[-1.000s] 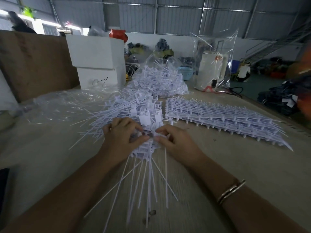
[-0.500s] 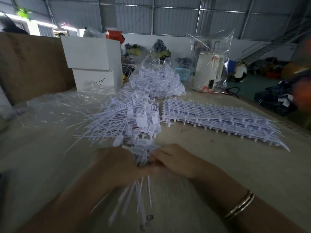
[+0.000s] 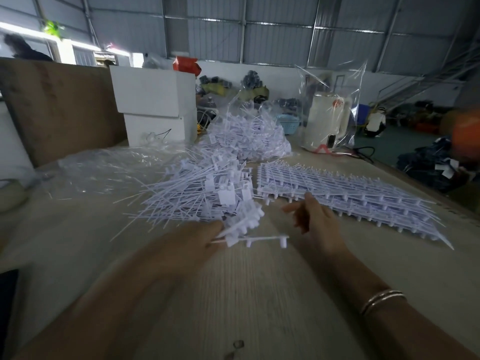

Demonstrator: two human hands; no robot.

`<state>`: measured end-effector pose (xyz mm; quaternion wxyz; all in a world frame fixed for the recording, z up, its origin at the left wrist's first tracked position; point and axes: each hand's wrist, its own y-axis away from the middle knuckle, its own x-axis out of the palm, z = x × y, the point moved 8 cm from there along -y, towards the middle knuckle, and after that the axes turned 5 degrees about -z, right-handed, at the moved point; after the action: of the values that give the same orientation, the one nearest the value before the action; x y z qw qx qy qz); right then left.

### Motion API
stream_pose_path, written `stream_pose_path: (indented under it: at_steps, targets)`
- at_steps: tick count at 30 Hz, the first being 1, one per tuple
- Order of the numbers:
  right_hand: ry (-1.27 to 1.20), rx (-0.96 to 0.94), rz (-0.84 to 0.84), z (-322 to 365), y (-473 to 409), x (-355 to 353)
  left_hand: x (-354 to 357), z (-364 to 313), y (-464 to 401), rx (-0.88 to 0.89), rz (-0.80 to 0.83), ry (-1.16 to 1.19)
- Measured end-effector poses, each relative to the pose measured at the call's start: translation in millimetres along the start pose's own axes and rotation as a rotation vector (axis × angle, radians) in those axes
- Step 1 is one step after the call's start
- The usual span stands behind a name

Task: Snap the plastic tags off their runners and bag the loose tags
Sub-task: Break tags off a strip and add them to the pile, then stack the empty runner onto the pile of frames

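My left hand point(image 3: 192, 240) grips a bundle of white plastic tags point(image 3: 244, 222) still joined to a bare runner bar point(image 3: 262, 239) that sticks out to the right. My right hand point(image 3: 314, 219) hovers just right of it with relaxed fingers and holds nothing. A heap of loose white tags point(image 3: 197, 193) lies on the table beyond my left hand. A flat stack of tag sheets on runners point(image 3: 345, 196) lies to the right. A clear bag filled with tags point(image 3: 249, 136) sits farther back. An empty clear bag point(image 3: 104, 167) lies flat on the left.
The work surface is a pale wooden table point(image 3: 259, 294). White boxes point(image 3: 155, 105) and a brown board point(image 3: 59, 105) stand at the back left. A bagged white kettle point(image 3: 327, 123) stands at the back right. The table edge runs along the right.
Both hands were together on the tag bundle. Now my right hand has let go and moved right, while my left hand has pulled the bundle left, leaving the runner bar exposed.
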<state>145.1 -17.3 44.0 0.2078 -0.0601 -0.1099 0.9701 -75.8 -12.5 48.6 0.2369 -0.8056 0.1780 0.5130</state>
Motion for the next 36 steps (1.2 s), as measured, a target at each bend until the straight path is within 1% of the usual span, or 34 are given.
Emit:
stream_pose_path:
  at_steps: [1,3,5,6,8,12,14,16,17,19,21,22,24,26,27,29,31,33,36]
  targets:
    - [-0.002,-0.013,0.003,0,-1,0,-9,2,-7,0.003,-0.063,0.092]
    - [0.072,-0.05,0.041,-1,-3,5,-40,9,-21,-0.006,-0.27,0.218]
    - [0.125,-0.064,0.081,-3,-5,11,-73,18,-35,-0.028,-0.469,0.236]
    - [0.136,-0.072,0.091,-3,-6,14,-88,22,-43,-0.033,-0.516,0.211]
    - [0.129,-0.086,0.096,-5,-9,16,-106,34,-66,-0.056,-0.506,0.127]
    - [0.113,-0.109,0.097,-9,-15,17,-105,67,-111,-0.171,-0.374,-0.032]
    - [0.116,-0.104,0.128,-12,-15,20,-85,80,-124,-0.203,-0.227,-0.105]
    - [0.115,-0.092,0.156,-14,-15,23,-68,91,-128,-0.245,-0.082,-0.126]
    - [0.113,-0.089,0.16,-14,-15,24,-66,94,-128,-0.262,-0.065,-0.135]
    - [0.11,-0.091,0.161,-13,-16,23,-71,99,-127,-0.29,-0.104,-0.171]
    - [0.105,-0.096,0.16,-11,-15,23,-77,101,-124,-0.339,-0.182,-0.176]
    - [0.1,-0.095,0.153,-9,-14,22,-81,99,-121,-0.347,-0.247,-0.167]
    - [0.107,-0.094,0.136,-6,-13,20,-88,89,-115,-0.316,-0.392,-0.185]
    - [0.141,-0.091,0.118,-4,-11,18,-89,70,-106,-0.253,-0.476,-0.233]
    - [0.166,-0.093,0.107,-3,-10,18,-86,57,-100,-0.193,-0.507,-0.246]
    - [0.242,-0.128,0.068,-2,-8,17,-76,24,-86,-0.001,-0.56,-0.21]
    - [0.374,-0.173,0.031,0,-11,17,-57,-7,-69,0.154,-0.521,-0.075]
    - [0.545,-0.229,0.011,3,-21,18,-30,-32,-54,0.227,-0.422,0.01]
    - [0.878,-0.39,0.043,8,-47,23,6,-56,-38,0.326,-0.356,-0.033]
